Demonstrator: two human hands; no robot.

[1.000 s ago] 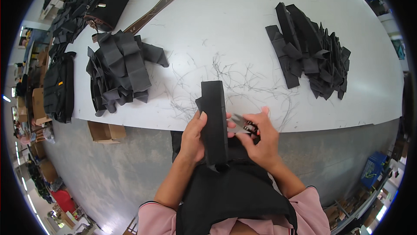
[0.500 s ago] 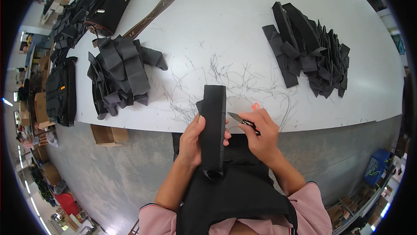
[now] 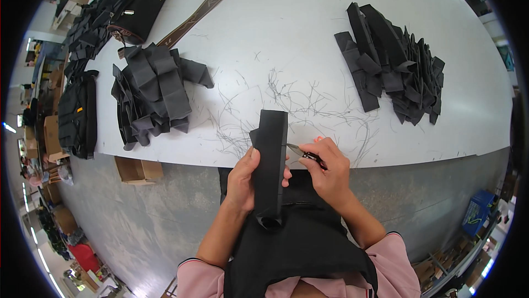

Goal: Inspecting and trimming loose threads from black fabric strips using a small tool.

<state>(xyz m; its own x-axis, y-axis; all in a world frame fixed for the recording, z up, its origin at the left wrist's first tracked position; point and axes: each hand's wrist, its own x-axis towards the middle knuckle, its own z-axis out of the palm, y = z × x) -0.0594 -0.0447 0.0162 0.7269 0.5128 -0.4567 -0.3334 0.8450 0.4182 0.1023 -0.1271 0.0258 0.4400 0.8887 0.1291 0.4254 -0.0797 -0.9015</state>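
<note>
My left hand [image 3: 243, 178] is closed around a long black fabric strip [image 3: 270, 160], held upright over the table's front edge. The thumb lies along its left side and fingertips show past its right side. In my right hand [image 3: 329, 170] is a small pair of thread snips [image 3: 308, 156] with dark blades and a bit of orange at the handle. The tips of the blades touch or nearly touch the strip's right edge, above my left fingertips.
Loose dark thread ends [image 3: 297, 97] litter the white table [image 3: 286, 17]. Black fabric pieces are heaped at the left [image 3: 157, 91] and at the right [image 3: 397, 69]. A black bag [image 3: 143, 6] with a brown strap lies back left. An open cardboard box [image 3: 138, 171] sits below the table edge.
My right hand has moved slightly left, bringing the snips' tips up to the strip's edge. The left hand and the strip have hardly moved.
</note>
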